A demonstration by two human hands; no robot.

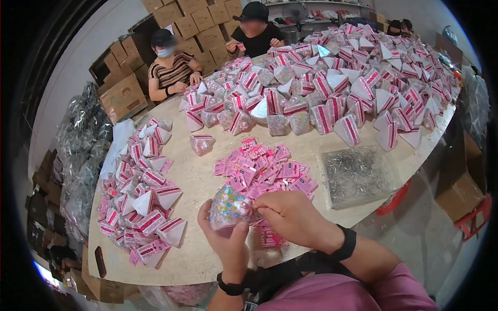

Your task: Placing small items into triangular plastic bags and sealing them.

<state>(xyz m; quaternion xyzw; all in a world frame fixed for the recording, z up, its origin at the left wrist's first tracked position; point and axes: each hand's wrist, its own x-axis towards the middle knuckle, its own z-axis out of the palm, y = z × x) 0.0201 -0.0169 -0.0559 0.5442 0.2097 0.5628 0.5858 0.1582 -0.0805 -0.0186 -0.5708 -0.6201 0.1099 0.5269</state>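
Note:
In my left hand (pixel 232 250) is a wedge-shaped toy cake slice in a clear bag (pixel 227 205), its colourful speckled face turned up. My left fingers and thumb are wrapped around its sides. My right hand (pixel 306 220) pinches at the bag's gathered end, on the right of the slice. Whether a small tie is between these fingertips is too small to tell. Just beyond both hands lies a loose pile of small pink printed cards (pixel 259 165). A few more pink cards (pixel 271 237) lie beneath my right hand.
A clear box (pixel 340 203) of thin silvery wire pieces stands right of the cards. Bagged cake slices heap across the table's far side (pixel 321 93) and left side (pixel 150 207). A phone (pixel 100 262) lies at the left edge. Two people (pixel 171 67) work across the table.

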